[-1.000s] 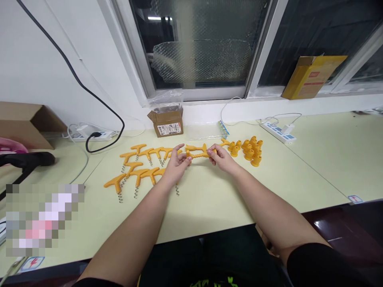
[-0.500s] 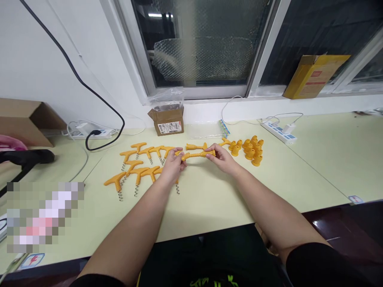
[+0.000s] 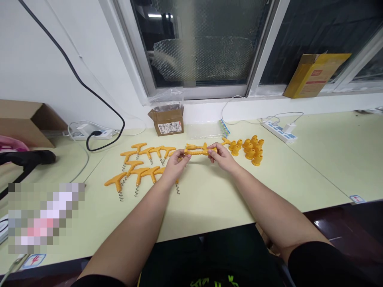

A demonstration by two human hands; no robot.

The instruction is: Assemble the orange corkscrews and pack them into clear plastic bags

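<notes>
Between my two hands is a yellow corkscrew (image 3: 196,152), held level above the table. My left hand (image 3: 176,163) pinches its handle end. My right hand (image 3: 223,157) has its fingers closed round the yellow cone-shaped cap (image 3: 214,150) at the other end, where the metal screw is out of sight. Just behind lies another yellow corkscrew (image 3: 191,146) with a cap on it. Several T-handled corkscrews (image 3: 138,172) with bare metal spirals are spread out to the left. Several loose yellow caps (image 3: 250,153) stand grouped at the right, beside one more yellow handle (image 3: 226,140).
A small open cardboard box (image 3: 169,122) and a clear plastic bag (image 3: 203,129) sit by the wall. Power strips (image 3: 279,131) with cables lie at the back. A larger carton (image 3: 20,119) and a black object (image 3: 28,156) occupy the left side.
The corkscrew has turned about its length and shifted slightly up and right. My left hand has changed its grip on the handle, and my right fingers have curled further round the cap.
</notes>
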